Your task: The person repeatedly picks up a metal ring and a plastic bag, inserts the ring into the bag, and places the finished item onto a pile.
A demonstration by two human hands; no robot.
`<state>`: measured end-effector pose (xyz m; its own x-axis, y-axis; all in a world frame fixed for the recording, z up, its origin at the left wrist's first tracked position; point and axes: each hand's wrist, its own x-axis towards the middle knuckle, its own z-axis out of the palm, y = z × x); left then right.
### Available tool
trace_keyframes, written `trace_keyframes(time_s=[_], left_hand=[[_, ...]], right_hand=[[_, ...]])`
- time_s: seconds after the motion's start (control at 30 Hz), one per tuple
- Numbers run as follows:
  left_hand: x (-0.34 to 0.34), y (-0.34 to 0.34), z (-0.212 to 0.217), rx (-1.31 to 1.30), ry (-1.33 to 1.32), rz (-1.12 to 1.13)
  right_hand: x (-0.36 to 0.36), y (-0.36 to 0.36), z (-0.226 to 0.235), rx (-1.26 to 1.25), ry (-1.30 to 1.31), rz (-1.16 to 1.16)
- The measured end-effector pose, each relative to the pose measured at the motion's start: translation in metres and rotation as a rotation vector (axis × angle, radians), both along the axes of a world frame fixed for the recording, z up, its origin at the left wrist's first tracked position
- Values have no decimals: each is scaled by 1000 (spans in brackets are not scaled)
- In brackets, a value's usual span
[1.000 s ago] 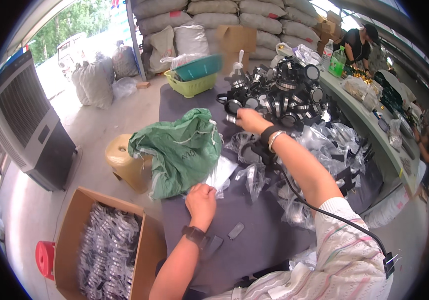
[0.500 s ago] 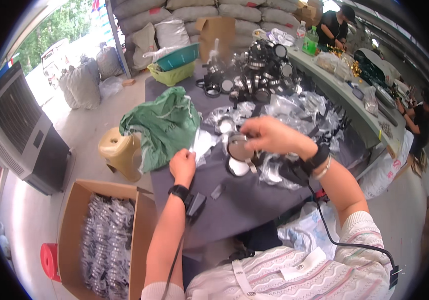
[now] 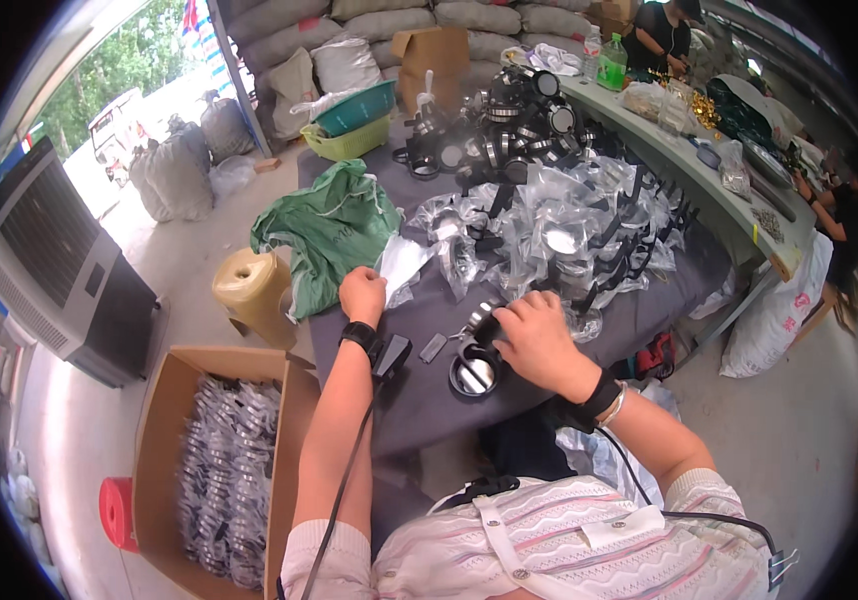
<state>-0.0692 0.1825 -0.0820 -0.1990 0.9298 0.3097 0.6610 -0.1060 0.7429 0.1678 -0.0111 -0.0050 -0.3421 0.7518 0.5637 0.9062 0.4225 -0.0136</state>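
My left hand [image 3: 362, 296] is closed at the edge of a stack of thin white plastic bags [image 3: 405, 262], beside a crumpled green sack [image 3: 324, 232]. Its fingertips seem to pinch the bag edge. Nearer me, my right hand [image 3: 539, 338] is curled round a round black-and-silver piece [image 3: 483, 322] at the table. Just below it on the grey cloth lies another such round piece [image 3: 474, 374] with a shiny face; whether the two are joined I cannot tell. Beyond the right hand, similar pieces in clear bags [image 3: 559, 235] lie heaped, black straps showing.
Unbagged black round pieces [image 3: 509, 125] are piled at the far end. A small grey block [image 3: 433, 348] lies between my hands. On my left stand an open carton [image 3: 294, 420] of bagged pieces, a tan stool [image 3: 249, 285] and an air cooler [image 3: 64, 270]. People work at the bench [image 3: 649, 130], right.
My right hand has come down toward me, bringing the round pieces close to the table's near edge. The left hand stays by the white bags. The whole view has shifted slightly.
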Motion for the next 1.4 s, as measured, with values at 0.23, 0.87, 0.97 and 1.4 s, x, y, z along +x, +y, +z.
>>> trace_keyframes(time_s=[0.23, 0.87, 0.97, 1.4], left_hand=[[4, -1, 3, 53, 102, -34], [-2, 0, -7, 66, -84, -62], [-6, -3, -6, 43, -25, -43], [3, 2, 1, 82, 86, -113]], right_hand=[[-41, 17, 5, -156, -240, -66], [-41, 57, -18, -530, 254, 153], [-49, 54, -3, -579, 234, 204], [-81, 105, 34, -1096, -440, 231]])
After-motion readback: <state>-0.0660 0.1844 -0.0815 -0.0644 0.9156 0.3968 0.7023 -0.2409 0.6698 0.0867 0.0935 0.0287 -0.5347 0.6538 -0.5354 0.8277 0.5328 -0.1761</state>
